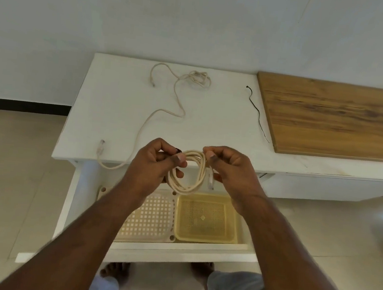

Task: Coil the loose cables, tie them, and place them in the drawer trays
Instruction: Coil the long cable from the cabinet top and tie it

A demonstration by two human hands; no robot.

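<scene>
1. Left hand (158,162) and right hand (228,170) each pinch the coiled cable (189,171), held above the open drawer (175,247).
2. Loose cable (165,111) overhangs the white table's (109,103) front edge.
3. Yellow tray (208,220) lies beside the white tray (149,218).

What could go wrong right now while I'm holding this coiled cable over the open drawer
1. The coiled cable is held only by pinches of the left hand and right hand, with no tie visible around it yet; easing either pinch could let the loops spring apart.
2. The loose cable on the white tabletop droops over the front edge near your left arm; a nudge could drag it off.
</scene>
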